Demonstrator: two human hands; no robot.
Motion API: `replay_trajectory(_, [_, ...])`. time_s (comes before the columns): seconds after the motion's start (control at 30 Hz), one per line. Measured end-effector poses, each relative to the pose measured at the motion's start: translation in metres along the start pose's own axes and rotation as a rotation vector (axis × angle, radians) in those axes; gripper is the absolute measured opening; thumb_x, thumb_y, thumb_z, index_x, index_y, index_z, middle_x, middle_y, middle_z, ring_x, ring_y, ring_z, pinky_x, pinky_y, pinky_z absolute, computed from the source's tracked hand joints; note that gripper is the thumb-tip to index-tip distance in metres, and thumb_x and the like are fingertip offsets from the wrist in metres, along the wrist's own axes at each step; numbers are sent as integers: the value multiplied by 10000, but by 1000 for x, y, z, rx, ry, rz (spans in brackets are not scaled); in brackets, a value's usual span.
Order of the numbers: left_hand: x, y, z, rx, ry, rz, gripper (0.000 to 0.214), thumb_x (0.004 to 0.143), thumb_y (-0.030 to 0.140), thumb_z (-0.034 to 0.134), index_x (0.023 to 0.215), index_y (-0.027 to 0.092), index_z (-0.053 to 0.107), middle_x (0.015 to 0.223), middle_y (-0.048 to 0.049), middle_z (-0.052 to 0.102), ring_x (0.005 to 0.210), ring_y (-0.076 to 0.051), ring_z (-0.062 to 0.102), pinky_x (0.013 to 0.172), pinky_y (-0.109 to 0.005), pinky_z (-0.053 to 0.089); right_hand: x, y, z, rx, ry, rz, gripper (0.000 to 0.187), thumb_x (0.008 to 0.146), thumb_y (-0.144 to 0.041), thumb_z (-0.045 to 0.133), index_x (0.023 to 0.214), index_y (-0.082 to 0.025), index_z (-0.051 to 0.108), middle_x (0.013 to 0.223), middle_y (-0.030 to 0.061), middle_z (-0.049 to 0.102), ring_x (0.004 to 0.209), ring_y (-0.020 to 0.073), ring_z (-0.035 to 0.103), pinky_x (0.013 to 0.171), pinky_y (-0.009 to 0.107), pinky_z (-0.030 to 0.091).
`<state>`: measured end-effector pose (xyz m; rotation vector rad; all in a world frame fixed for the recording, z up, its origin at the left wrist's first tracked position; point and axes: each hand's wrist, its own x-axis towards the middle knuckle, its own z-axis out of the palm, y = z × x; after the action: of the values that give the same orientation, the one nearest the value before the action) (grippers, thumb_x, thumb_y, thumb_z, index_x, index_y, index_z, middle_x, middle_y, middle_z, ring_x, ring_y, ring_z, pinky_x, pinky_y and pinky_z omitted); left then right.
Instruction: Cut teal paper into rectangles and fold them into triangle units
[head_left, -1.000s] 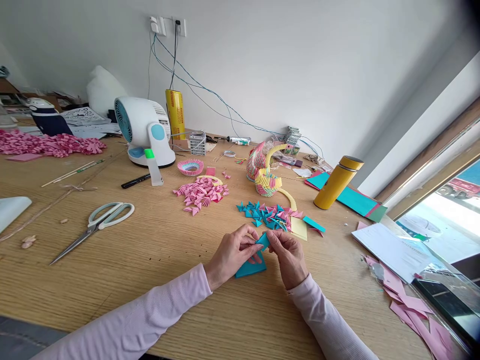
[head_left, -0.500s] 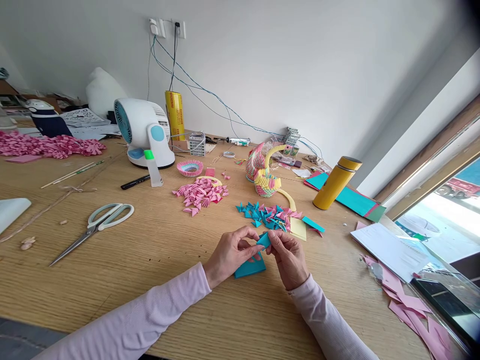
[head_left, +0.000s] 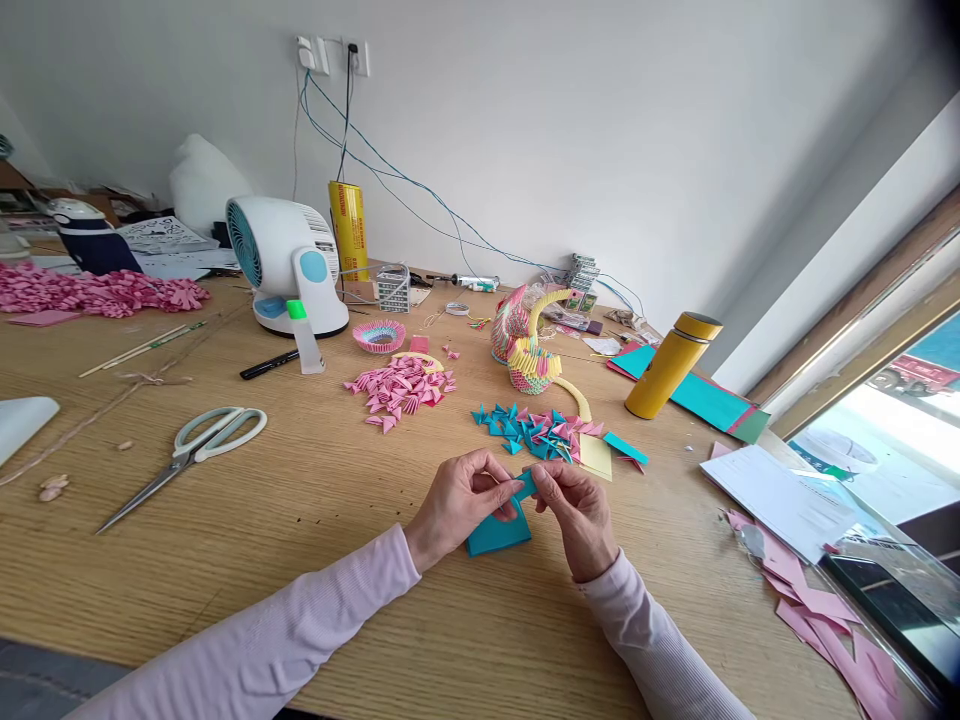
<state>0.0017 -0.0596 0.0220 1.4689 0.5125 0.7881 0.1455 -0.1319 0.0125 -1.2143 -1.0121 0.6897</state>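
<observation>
My left hand (head_left: 457,500) and my right hand (head_left: 576,512) meet over the wooden table (head_left: 315,520), both pinching a small teal paper piece (head_left: 526,485) between thumbs and fingertips. Under the hands lies a small stack of teal paper slips (head_left: 493,535). Just beyond them sits a pile of folded teal and pink paper triangles (head_left: 536,430), with a yellow slip (head_left: 597,456) and a teal slip (head_left: 625,447) beside it. Both sleeves are pale pink.
A pile of pink folded triangles (head_left: 401,385) lies further back, near a paper swan model (head_left: 529,345). Scissors (head_left: 187,450) lie to the left, a white fan (head_left: 281,262) behind. A yellow flask (head_left: 671,365) stands at right; papers (head_left: 780,495) reach the right edge.
The hands have barely shifted; the fingers have closed a little tighter on the teal piece, which now shows less between them.
</observation>
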Motion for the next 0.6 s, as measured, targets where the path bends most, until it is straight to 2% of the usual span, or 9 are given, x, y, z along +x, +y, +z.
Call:
replay_trajectory(0.2, [-1, 6, 2, -35, 13, -23, 312, 701, 354, 748, 768, 140, 531, 637, 17, 616, 524, -119, 631, 507, -218, 527, -1, -5, 1, -68, -37, -74, 164, 749, -354, 711, 734, -190, 717, 674, 22, 638, 572, 125, 500, 487, 238, 402])
replay_trajectory(0.33, [-1, 7, 1, -26, -68, -19, 290, 752, 377, 697, 855, 121, 609, 783, -25, 641, 587, -132, 653, 508, -227, 540, -3, -7, 1, -63, -45, -101, 156, 767, -342, 696, 722, -194, 718, 678, 22, 630, 585, 127, 499, 501, 242, 408])
replay_trajectory(0.43, [-1, 4, 1, -16, -116, -40, 294, 774, 381, 675, 858, 101, 637, 720, -36, 655, 609, -154, 667, 521, -230, 547, -3, -6, -1, -42, -32, -85, 146, 765, -339, 699, 725, -200, 718, 680, 15, 619, 585, 124, 486, 497, 240, 404])
replay_trajectory(0.6, [-2, 3, 0, -8, -102, -6, 270, 777, 363, 677, 830, 99, 653, 697, -30, 671, 585, -145, 668, 534, -222, 551, -2, -1, -1, -13, -26, -56, 173, 781, -351, 686, 726, -188, 703, 686, 14, 618, 563, 108, 462, 494, 230, 402])
